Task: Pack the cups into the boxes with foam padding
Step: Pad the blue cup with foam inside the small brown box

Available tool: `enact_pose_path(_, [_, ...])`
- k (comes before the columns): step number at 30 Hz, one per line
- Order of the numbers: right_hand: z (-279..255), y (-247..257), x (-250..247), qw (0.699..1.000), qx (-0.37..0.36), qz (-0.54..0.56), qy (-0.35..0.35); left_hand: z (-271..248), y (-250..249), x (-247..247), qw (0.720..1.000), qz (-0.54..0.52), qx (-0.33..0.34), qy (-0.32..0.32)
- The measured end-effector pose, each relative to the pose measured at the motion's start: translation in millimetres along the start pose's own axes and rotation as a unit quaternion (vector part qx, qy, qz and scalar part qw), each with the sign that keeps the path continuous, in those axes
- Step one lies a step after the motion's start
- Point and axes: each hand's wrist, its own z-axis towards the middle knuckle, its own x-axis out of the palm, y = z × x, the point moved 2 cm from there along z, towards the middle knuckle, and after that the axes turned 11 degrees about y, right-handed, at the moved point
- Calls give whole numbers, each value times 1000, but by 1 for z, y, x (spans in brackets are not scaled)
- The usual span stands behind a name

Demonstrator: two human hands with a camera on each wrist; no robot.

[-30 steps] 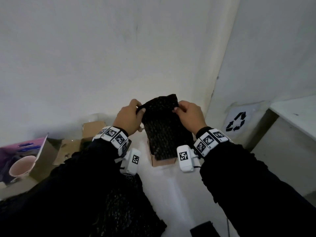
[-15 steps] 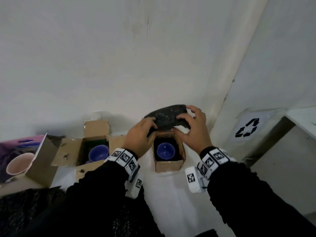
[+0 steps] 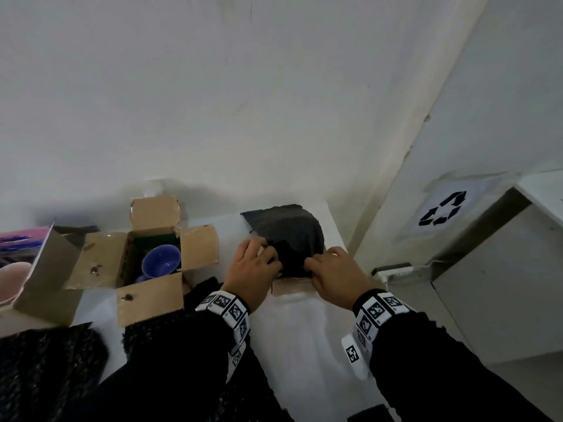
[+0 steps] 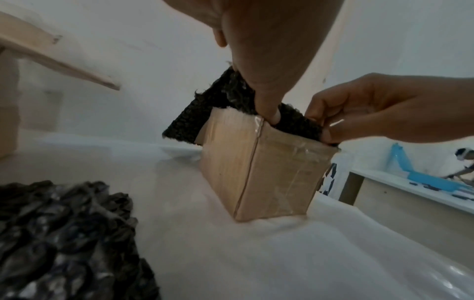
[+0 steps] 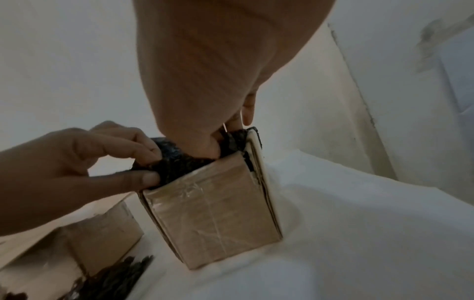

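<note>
A black foam sheet (image 3: 288, 236) lies over the small cardboard box (image 3: 294, 288) at the table's middle and hides the inside of the box. My left hand (image 3: 268, 261) pinches the sheet's near left edge at the box rim. My right hand (image 3: 313, 264) pinches the near right edge. In the left wrist view a left finger (image 4: 269, 113) pushes foam (image 4: 295, 125) down inside the box (image 4: 256, 172). In the right wrist view the foam (image 5: 179, 160) bulges above the box (image 5: 212, 219). To the left, a blue cup (image 3: 161, 260) sits in an open box (image 3: 149, 295).
A pink cup (image 3: 9, 278) shows in a box at the far left edge. Loose black foam (image 3: 45, 370) is heaped at the near left of the white table (image 3: 304, 345). A wall stands close behind the boxes. A cabinet with a recycling sign (image 3: 441, 208) is on the right.
Both hands brought the foam sheet down from the air onto the small box. The blue cup seen in that box half a second ago is now covered.
</note>
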Motion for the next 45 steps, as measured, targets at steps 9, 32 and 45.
enact_pose_path(9, [12, 9, 16, 987, -16, -121, 109, -3, -13, 11, 988, 75, -8, 133])
enact_pose_path(32, [-29, 43, 13, 977, -38, -96, 189, -46, -33, 0, 985, 97, 43, 135])
enact_pose_path(45, [32, -18, 0, 892, 266, 361, -53, -31, -8, -12, 976, -206, 71, -17])
